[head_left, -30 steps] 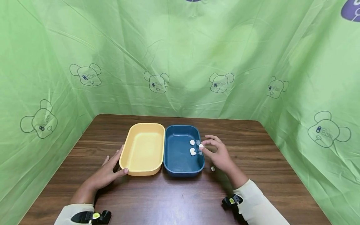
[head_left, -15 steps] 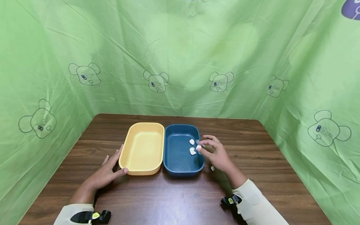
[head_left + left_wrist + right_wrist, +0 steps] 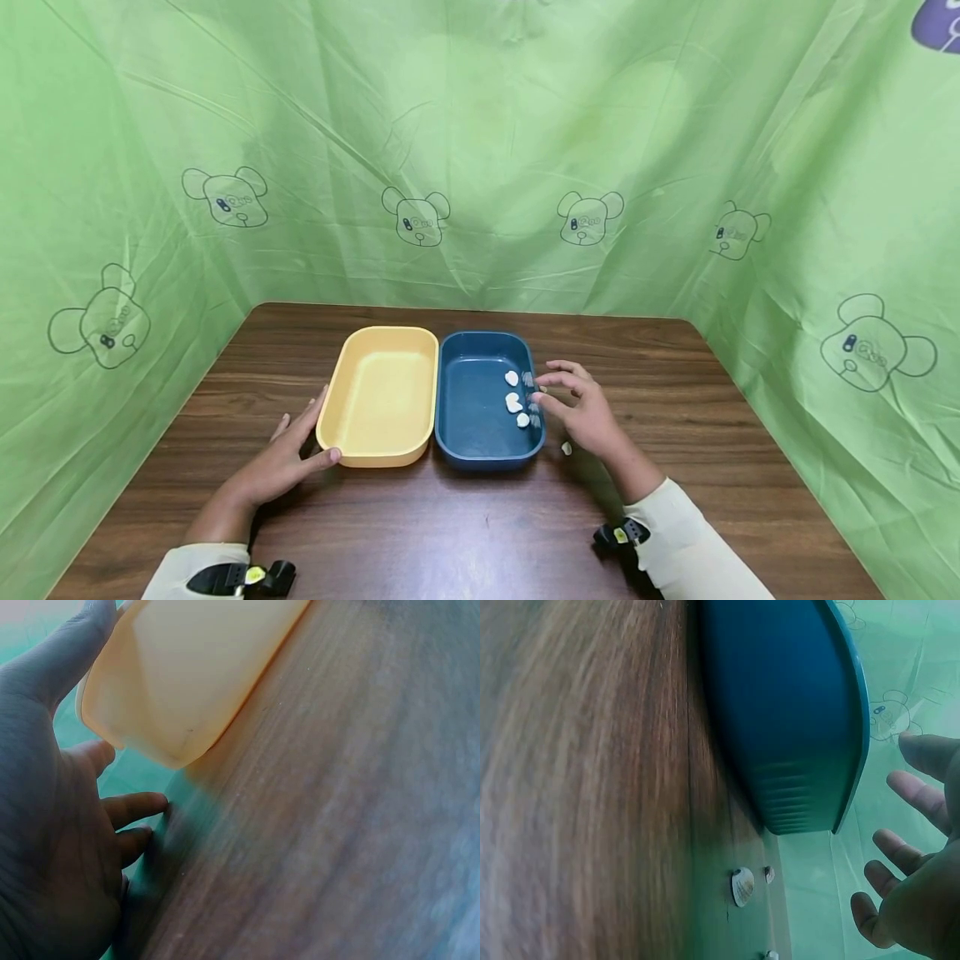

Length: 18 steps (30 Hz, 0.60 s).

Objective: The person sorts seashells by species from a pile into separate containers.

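The yellow tray (image 3: 378, 400) and the blue tray (image 3: 474, 408) stand side by side on the table. My left hand (image 3: 281, 467) lies against the yellow tray's left side, thumb at its near corner and fingers extended. My right hand (image 3: 591, 421) hovers at the blue tray's right rim, fingers spread and holding nothing. Several small white shells lie in the blue tray along its right side, including a roundish shell (image 3: 522, 421) nearest the front. On the wood below my right hand is another shell (image 3: 566, 448). In the right wrist view a ribbed seashell (image 3: 742, 886) shows on the table.
More small shells, such as a pale shell (image 3: 769, 874), sit beyond the blue tray's right side. The brown wooden table (image 3: 480, 533) is bounded by a green printed curtain (image 3: 480, 125) at the back and sides.
My right hand moved slightly left over the blue tray, let go of a shell, and drew back right with fingers apart. That shell now lies in the tray. My left hand stayed put.
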Tool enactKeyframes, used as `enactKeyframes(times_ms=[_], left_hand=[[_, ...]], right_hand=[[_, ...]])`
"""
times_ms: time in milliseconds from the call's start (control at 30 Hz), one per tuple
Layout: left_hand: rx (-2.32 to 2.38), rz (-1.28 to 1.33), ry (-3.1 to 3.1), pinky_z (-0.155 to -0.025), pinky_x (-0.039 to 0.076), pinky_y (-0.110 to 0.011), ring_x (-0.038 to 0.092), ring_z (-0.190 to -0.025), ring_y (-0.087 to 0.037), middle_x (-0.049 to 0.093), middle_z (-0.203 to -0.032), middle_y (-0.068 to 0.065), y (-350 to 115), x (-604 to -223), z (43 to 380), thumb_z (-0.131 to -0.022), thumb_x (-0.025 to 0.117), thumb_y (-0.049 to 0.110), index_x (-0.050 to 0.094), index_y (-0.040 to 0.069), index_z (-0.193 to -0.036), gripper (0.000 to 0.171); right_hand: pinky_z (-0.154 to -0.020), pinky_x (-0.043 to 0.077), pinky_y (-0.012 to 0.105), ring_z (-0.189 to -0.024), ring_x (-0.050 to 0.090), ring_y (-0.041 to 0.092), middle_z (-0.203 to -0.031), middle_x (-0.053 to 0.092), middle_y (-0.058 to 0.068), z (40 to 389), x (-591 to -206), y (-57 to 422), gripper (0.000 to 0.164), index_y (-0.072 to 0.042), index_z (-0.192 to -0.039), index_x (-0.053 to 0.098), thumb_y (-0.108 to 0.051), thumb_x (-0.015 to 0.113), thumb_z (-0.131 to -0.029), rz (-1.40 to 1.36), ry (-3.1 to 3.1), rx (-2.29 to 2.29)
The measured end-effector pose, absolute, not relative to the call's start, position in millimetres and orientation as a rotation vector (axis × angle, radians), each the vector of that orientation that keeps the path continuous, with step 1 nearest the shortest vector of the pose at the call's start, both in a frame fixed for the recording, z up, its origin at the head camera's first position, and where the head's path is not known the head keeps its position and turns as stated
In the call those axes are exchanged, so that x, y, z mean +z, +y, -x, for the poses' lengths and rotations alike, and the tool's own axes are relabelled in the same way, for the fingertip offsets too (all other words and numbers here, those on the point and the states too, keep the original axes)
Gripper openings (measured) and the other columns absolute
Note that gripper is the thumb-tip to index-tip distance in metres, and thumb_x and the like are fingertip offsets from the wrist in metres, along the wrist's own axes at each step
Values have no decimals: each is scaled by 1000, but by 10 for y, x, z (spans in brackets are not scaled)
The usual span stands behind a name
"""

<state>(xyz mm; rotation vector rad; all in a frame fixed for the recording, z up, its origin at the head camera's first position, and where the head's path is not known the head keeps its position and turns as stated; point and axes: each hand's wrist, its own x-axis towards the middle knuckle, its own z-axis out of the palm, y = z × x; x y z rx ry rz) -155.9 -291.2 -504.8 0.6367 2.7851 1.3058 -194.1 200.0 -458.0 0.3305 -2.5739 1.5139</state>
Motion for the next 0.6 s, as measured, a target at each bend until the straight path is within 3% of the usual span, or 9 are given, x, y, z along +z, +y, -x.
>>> enactKeyframes(times_ms=[267, 600], left_hand=[[1306, -624, 2783, -122, -8, -89, 13, -159, -71, 15, -180, -30, -2915, -5039, 1553, -97, 78, 29, 9, 20, -178, 106], [1299, -610, 2779, -124, -8, -87, 14, -160, -69, 14, -181, -29, -2914, -5027, 1546, -98, 77, 30, 9, 17, -178, 105]], right_hand=[[-113, 41, 64, -145, 54, 37, -153, 61, 15, 1950, -4558, 2118, 24, -10, -119, 82, -22, 84, -98, -289, -2575, 1516], [-109, 47, 60, -146, 55, 39, -151, 63, 17, 1911, -4628, 2308, 29, -3, -122, 80, -20, 83, -99, -267, -2583, 1490]])
